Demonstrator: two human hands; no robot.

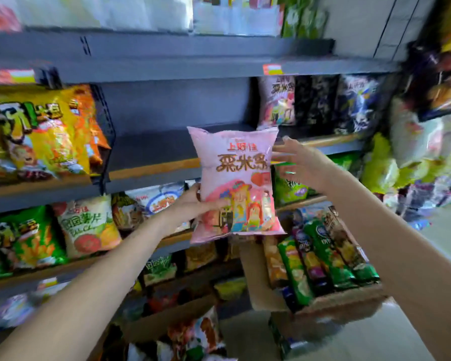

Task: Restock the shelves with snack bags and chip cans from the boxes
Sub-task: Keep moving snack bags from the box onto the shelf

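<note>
A pink snack bag (235, 178) is held upright in front of the grey shelf (151, 152). My left hand (193, 204) grips its lower left side, thumb across the front. My right hand (297, 162) reaches in at the bag's right edge with fingers spread; whether it touches the bag is unclear. Behind the bag, the middle shelf has a bare stretch. A matching pink bag (277, 100) stands further right on that shelf. A cardboard box (323, 300) below holds several chip cans (320, 256) lying side by side.
Yellow and orange snack bags (44, 131) fill the shelf's left end. Dark bags (336, 102) stand at the right. Green and white bags (52, 230) line the lower shelf. A second box (167, 321) with bags sits on the floor. More bags pile up at far right (414, 152).
</note>
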